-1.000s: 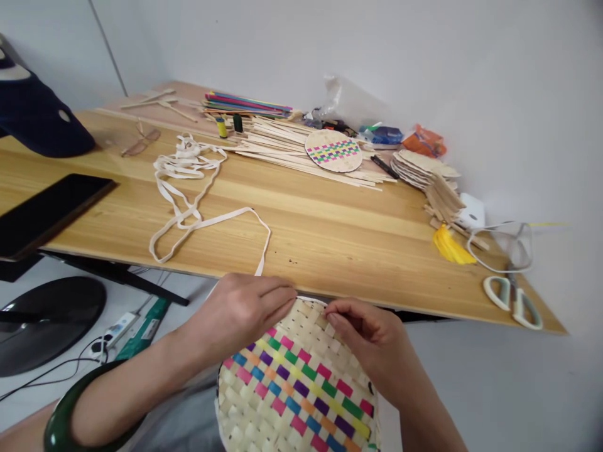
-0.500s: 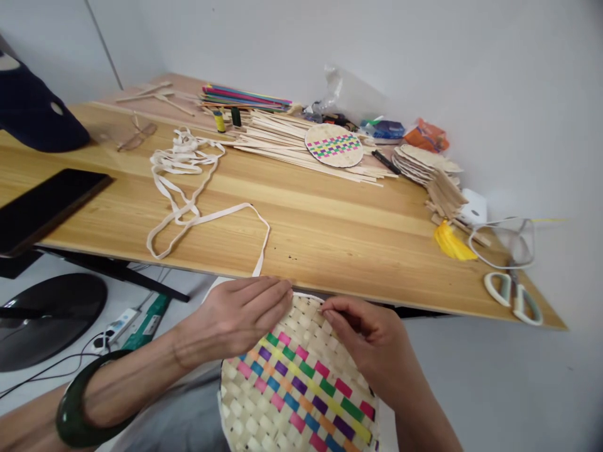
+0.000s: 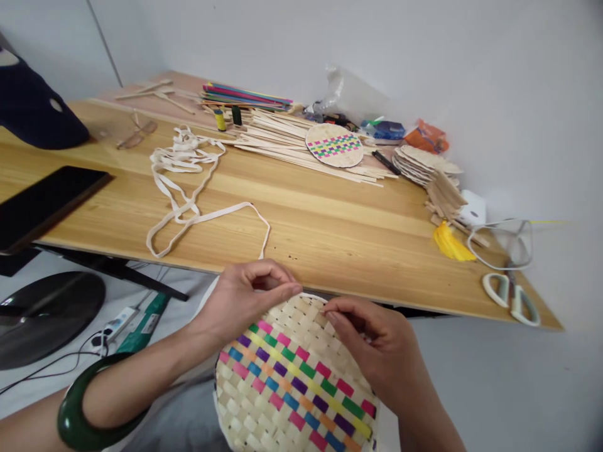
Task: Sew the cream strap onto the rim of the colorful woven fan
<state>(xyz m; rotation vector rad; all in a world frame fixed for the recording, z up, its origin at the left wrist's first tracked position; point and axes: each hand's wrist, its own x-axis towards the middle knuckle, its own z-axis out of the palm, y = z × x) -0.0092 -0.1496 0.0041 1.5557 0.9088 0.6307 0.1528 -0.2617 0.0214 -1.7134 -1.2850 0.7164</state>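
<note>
A round woven fan panel [image 3: 301, 376] of pale strips, with pink, green, yellow, purple, orange and blue bands, lies tilted over my lap at the table's front edge. White binding tape [image 3: 265, 242] trails from the table down behind my left hand [image 3: 257, 295]. That hand's thumb and index finger are pinched together at the panel's upper rim, where the tape edging runs. My right hand [image 3: 370, 336] is closed with its thumb and forefinger together on the panel near the upper right rim. Whatever tiny thing sits between those fingertips is too small to make out.
Loose tape [image 3: 186, 163] lies heaped on the table. Wooden strips [image 3: 277, 135], a second woven disc [image 3: 334, 145] and thread spools [image 3: 220, 120] are farther back. Scissors [image 3: 511, 298] and a yellow tassel [image 3: 452, 242] lie right, a phone [image 3: 51, 201] left.
My left hand has gone from lying flat over the panel's upper left edge to a thumb-and-finger pinch at the rim, uncovering more weave. My right hand has stayed nearly in place.
</note>
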